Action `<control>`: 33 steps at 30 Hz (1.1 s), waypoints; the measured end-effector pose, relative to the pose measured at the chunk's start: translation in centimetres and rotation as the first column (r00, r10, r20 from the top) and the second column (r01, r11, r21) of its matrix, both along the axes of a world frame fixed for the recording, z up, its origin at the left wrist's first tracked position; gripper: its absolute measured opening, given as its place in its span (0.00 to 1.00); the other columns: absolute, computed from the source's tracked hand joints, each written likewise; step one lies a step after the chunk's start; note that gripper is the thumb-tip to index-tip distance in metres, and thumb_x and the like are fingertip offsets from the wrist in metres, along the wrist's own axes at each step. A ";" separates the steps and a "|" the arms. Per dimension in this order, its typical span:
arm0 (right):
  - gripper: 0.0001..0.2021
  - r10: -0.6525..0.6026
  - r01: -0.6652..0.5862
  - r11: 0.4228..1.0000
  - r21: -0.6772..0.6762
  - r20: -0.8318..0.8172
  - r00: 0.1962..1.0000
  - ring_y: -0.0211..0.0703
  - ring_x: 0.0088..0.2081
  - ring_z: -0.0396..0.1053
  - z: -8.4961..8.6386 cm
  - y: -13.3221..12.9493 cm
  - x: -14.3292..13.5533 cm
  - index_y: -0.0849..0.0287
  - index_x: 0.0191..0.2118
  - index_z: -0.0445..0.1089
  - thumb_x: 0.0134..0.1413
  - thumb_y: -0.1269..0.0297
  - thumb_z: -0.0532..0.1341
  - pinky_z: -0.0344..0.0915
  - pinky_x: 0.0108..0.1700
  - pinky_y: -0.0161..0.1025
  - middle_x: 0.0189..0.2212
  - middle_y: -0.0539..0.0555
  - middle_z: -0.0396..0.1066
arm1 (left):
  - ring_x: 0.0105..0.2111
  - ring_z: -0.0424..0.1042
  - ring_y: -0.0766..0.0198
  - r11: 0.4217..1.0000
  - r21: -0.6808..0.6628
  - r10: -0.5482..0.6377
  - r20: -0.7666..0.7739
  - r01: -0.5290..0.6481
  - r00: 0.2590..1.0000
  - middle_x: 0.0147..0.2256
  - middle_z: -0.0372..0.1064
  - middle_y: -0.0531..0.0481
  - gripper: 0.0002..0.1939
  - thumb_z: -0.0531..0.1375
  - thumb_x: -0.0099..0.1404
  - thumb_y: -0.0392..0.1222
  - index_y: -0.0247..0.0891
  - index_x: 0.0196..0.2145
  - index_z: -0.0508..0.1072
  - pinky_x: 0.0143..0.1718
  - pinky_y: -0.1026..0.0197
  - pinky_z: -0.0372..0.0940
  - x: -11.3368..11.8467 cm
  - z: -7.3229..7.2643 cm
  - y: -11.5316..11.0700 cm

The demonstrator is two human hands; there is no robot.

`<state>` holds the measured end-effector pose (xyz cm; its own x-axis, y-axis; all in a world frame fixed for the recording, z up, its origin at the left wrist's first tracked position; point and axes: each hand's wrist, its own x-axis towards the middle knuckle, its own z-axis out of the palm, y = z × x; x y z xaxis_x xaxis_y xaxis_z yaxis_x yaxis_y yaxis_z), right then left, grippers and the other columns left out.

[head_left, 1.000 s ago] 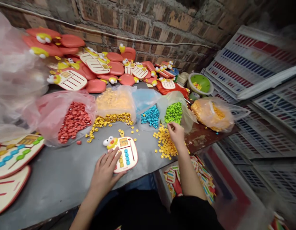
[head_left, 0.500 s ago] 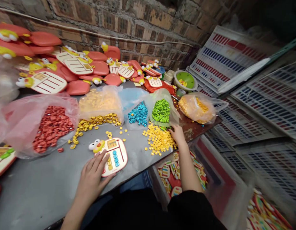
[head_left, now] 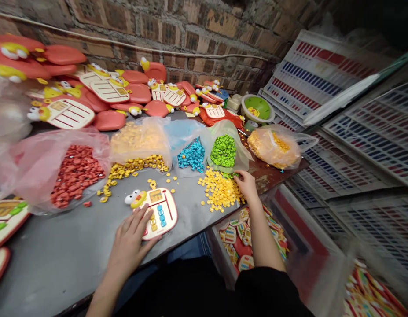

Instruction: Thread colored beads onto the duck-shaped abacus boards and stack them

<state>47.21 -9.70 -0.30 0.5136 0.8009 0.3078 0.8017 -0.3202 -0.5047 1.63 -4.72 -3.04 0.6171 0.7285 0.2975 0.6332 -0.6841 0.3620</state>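
Note:
On the grey tabletop lies a cream toy board [head_left: 169, 212] with a yellow bird head and bulging white eyes. Blue and yellow pieces sit in its slots, and a bit of red shows beside my fingers. My left hand [head_left: 133, 233] holds the board down, fingers over its left side and thumb along the near edge. At the mouth of the green bag, my right hand [head_left: 247, 187] has its fingertips closed among a few loose green pieces [head_left: 228, 175]. What is between them is hidden. Just below spreads a heap of small yellow pieces [head_left: 220, 191].
Bags of red pieces [head_left: 78, 171], yellow pieces [head_left: 141, 141], blue pieces [head_left: 191, 155] and green pieces [head_left: 223, 151] line the table. Red toy shells [head_left: 137, 93] pile against the brick wall. A crate of finished-looking boards [head_left: 245, 246] stands below right, beside stacked white crates [head_left: 322, 75].
The view has shifted slightly. My right hand's fingers have drawn together at the green pieces. My left hand stays on the toy board.

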 end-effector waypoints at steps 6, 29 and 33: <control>0.11 0.298 -0.277 0.954 0.114 -0.266 0.917 0.48 0.39 0.73 1.1 1.1 -8.7 0.58 0.41 0.74 0.53 0.61 0.60 0.69 0.41 0.44 0.41 0.57 0.76 | 0.60 0.59 0.45 1.000 -0.019 0.008 -0.030 -0.008 1.000 0.63 0.57 0.41 0.33 0.58 0.65 0.55 0.40 0.63 0.58 0.54 0.47 0.59 0.2 0.6 -0.3; 0.10 0.656 -0.632 0.752 0.190 -0.321 0.684 0.44 0.37 0.72 0.3 7.8 -21.2 0.58 0.40 0.74 0.55 0.71 0.57 0.71 0.38 0.40 0.38 0.56 0.74 | 0.63 0.53 0.49 0.997 -0.077 0.016 -0.062 -0.021 0.998 0.65 0.52 0.43 0.35 0.60 0.64 0.55 0.38 0.63 0.57 0.59 0.49 0.52 0.3 1.2 -0.8; 0.07 0.687 -0.656 0.727 0.204 -0.245 0.684 0.45 0.39 0.73 -0.2 8.4 -21.8 0.58 0.40 0.74 0.57 0.69 0.58 0.72 0.41 0.42 0.38 0.57 0.75 | 0.63 0.53 0.49 0.997 -0.073 0.024 -0.063 -0.029 0.998 0.65 0.53 0.43 0.35 0.61 0.64 0.55 0.40 0.63 0.57 0.60 0.49 0.52 0.4 1.3 -0.8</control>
<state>25.44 -1.33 -0.50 -0.0761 0.9411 0.3294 0.5982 0.3074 -0.7400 1.98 -5.53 -1.73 0.6130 0.7632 0.2043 0.6734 -0.6400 0.3701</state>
